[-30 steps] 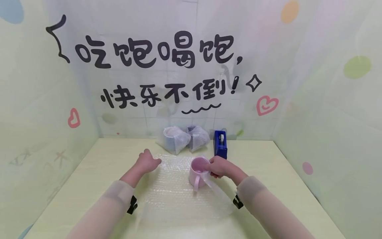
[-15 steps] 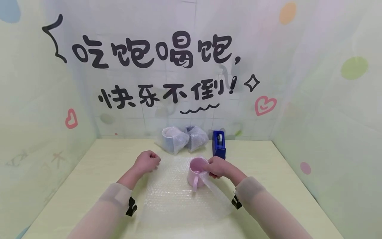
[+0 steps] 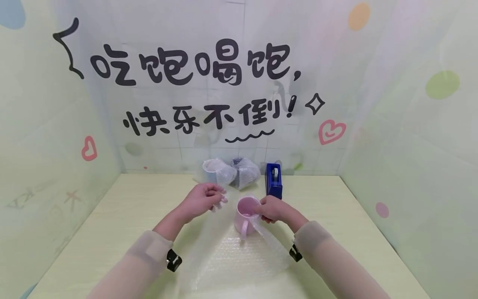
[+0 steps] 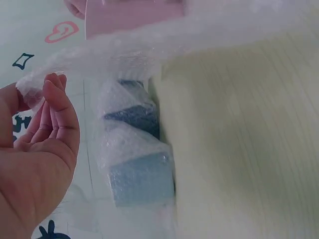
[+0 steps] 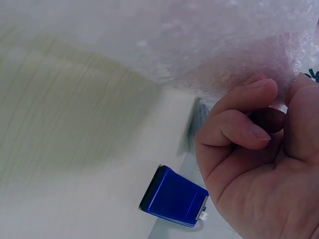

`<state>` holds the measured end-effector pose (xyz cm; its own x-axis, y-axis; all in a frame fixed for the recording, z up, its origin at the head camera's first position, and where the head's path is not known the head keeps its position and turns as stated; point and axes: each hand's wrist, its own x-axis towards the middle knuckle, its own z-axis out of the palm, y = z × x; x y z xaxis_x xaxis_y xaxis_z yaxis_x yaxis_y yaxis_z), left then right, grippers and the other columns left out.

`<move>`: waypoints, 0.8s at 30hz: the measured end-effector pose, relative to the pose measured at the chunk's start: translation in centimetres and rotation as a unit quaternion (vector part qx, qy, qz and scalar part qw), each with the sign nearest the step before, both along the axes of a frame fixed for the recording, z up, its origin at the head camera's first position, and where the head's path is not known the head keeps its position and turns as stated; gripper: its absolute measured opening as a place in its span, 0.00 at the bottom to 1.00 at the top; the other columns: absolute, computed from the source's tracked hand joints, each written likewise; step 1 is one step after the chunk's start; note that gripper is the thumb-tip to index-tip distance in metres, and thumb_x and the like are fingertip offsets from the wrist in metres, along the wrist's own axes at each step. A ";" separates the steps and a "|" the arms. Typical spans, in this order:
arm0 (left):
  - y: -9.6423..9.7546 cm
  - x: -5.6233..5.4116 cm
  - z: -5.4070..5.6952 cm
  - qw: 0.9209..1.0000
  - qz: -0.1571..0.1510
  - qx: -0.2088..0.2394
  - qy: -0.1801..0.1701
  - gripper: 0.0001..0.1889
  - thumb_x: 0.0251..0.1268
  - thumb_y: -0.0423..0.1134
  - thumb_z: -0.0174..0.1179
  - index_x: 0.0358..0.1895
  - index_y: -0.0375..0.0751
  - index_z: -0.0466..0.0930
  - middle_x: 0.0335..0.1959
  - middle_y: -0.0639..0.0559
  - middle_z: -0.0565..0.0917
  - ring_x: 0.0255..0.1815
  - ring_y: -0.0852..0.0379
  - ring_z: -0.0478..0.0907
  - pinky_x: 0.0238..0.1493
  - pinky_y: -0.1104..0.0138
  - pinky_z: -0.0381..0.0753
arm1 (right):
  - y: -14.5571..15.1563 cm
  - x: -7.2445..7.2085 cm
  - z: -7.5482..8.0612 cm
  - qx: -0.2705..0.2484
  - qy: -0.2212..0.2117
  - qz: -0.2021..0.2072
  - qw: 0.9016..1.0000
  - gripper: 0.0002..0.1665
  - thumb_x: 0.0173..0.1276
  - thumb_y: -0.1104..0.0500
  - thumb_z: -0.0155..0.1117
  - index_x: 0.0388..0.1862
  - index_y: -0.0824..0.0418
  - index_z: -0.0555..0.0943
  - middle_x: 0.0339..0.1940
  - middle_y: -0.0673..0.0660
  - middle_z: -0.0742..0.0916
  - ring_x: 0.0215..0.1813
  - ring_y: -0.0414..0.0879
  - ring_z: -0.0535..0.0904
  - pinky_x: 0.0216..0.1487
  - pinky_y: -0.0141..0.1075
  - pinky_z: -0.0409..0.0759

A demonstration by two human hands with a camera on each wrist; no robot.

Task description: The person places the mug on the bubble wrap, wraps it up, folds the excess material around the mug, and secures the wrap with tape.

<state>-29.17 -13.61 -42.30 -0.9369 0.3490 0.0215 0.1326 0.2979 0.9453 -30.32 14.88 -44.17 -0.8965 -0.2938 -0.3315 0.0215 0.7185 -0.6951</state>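
A pink mug (image 3: pixel 240 223) stands upright on a sheet of bubble wrap (image 3: pixel 231 259), its handle facing me. My left hand (image 3: pixel 201 201) pinches the sheet's far left edge and holds it up off the table; in the left wrist view the wrap (image 4: pixel 114 52) stretches from these fingertips towards the mug (image 4: pixel 129 20). At the mug's right side, my right hand (image 3: pixel 274 209) grips the rim together with the folded-up right part of the sheet, the thumb reaching inside. The right wrist view shows its curled fingers (image 5: pixel 254 94) against the wrap (image 5: pixel 139 35).
Two bubble-wrapped items, one light blue (image 3: pixel 220 172) and one darker (image 3: pixel 247 172), stand at the back by the wall (image 3: pixel 168 158). A blue tape dispenser (image 3: pixel 274 185) stands right of them. Pale wooden tabletop (image 3: pixel 336 232) surrounds the sheet, with walls on both sides.
My left hand has closed on the bubble wrap's left edge and carried it up and right towards the mug. The right hand and the mug have stayed in place.
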 end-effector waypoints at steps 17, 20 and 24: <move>3.9 1.5 -1.3 0.977 -0.080 -0.126 0.154 0.13 0.86 0.44 0.58 0.54 0.46 0.92 0.47 0.55 0.93 0.59 0.51 0.85 0.65 0.51 0.83 | -0.1 0.1 0.1 0.019 0.014 0.002 1.000 0.18 0.76 0.56 0.63 0.22 0.56 0.77 0.16 0.50 0.77 0.20 0.41 0.69 0.24 0.33 0.68; 3.7 1.6 -1.5 0.960 -0.116 -0.166 0.195 0.17 0.82 0.34 0.52 0.57 0.46 0.92 0.52 0.54 0.93 0.66 0.45 0.80 0.72 0.45 0.73 | -0.1 0.1 0.1 0.014 0.016 0.002 1.000 0.17 0.74 0.59 0.62 0.22 0.57 0.77 0.16 0.50 0.77 0.20 0.42 0.70 0.24 0.33 0.68; 3.5 1.6 -1.8 0.914 -0.165 -0.265 0.261 0.25 0.72 0.26 0.53 0.63 0.51 0.90 0.62 0.56 0.90 0.76 0.39 0.72 0.74 0.38 0.64 | 0.0 0.1 0.1 0.010 0.013 0.003 1.000 0.18 0.76 0.58 0.62 0.22 0.57 0.77 0.17 0.50 0.78 0.21 0.42 0.70 0.23 0.32 0.68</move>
